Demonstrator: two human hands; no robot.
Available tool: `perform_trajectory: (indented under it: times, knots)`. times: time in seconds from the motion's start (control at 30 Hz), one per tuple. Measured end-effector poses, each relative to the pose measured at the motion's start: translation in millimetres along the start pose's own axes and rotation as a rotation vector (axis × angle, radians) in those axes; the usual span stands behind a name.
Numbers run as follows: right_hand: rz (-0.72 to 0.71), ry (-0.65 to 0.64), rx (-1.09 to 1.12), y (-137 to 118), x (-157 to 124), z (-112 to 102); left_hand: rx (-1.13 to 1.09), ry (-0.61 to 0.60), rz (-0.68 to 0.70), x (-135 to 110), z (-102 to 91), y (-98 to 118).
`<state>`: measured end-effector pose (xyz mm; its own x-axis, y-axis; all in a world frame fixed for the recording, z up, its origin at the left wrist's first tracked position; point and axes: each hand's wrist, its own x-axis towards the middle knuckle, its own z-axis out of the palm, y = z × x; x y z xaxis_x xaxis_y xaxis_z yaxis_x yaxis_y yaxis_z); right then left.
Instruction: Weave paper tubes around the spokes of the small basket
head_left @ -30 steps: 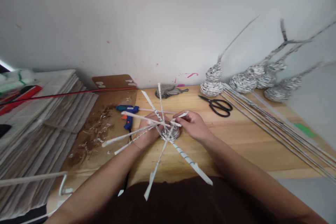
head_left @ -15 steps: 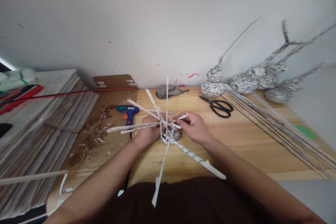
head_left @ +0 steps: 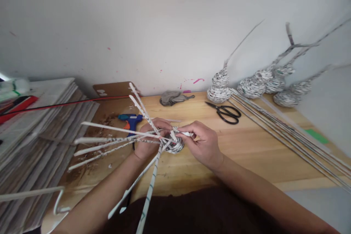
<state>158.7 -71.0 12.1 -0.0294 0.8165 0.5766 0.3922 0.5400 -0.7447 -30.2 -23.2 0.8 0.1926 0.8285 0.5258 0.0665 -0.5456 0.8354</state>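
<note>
A small round piece woven from rolled newspaper strips is between my hands, a little above or on the wooden table. Several long paper tubes fan out from it to the left and toward me. My left hand is closed around the far left side of the piece, its fingers partly hidden behind the tubes. With thumb and fingertips, my right hand pinches the end of a white paper strip at the right of the weave.
A blue glue gun lies behind my left hand. Black scissors and a grey cloth lie further back. Gourd-shaped woven pieces and long paper tubes are on the right. Stacked newspapers stand at left.
The woven piece has turned and tilted, so its tubes now point mostly left and toward me. My right hand has come in closer, pinching a strip beside the weave.
</note>
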Motion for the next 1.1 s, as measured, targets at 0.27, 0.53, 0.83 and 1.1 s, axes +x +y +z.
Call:
perform_trajectory:
  times: [0.27,0.53,0.83,1.1]
  knots:
    - [-0.099,0.054,0.02,-7.8,0.8,-2.7,0.041,0.008,0.095,-7.3,-6.6,-2.1]
    - [-0.155,0.094,0.056,-14.1,-0.4,-3.5,0.07,0.004,0.147,-5.4,-4.0,0.5]
    - [-0.214,0.059,0.028,-13.7,0.9,-6.3,0.07,0.005,0.114,-1.9,-0.2,11.3]
    - [-0.198,0.048,-0.037,-13.7,0.6,-7.7,0.025,-0.013,0.02,0.0,1.6,14.4]
